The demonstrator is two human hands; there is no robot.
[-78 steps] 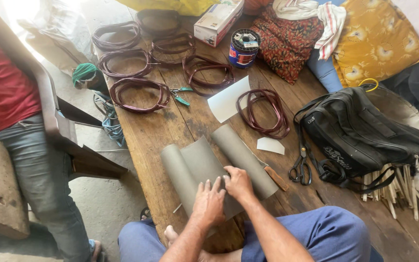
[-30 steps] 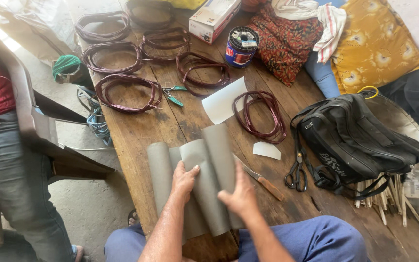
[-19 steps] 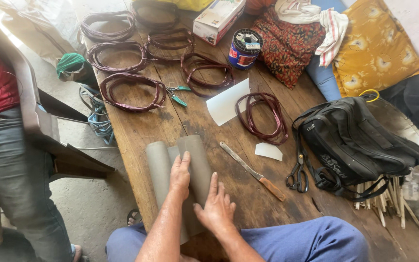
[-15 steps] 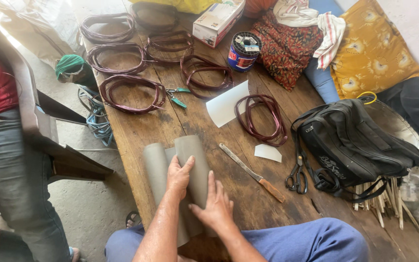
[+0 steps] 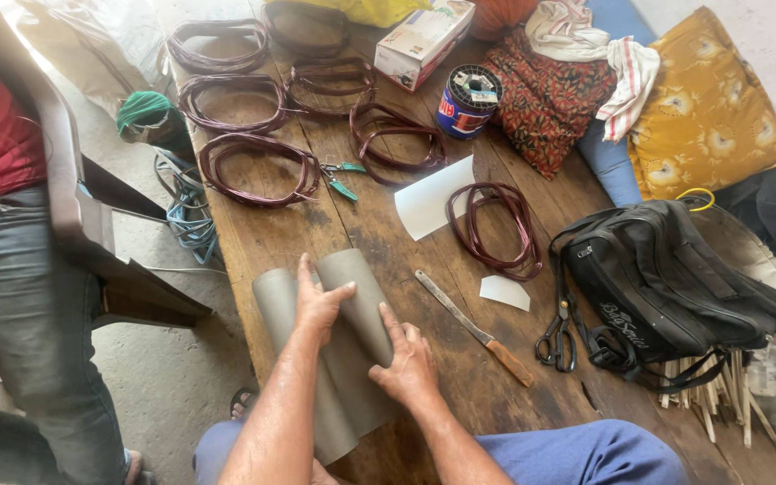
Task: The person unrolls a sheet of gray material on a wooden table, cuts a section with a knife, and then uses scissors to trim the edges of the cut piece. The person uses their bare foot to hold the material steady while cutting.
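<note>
Grey sheet roll (image 5: 352, 359) lengthwise, away-pointing

One head-worn camera looked steeply down from above the seated person's lap, close to both hands (image 5: 361, 337), facing along the wooden table (image 5: 379, 242) toward cloths (image 5: 550, 99) at its far end.
</note>
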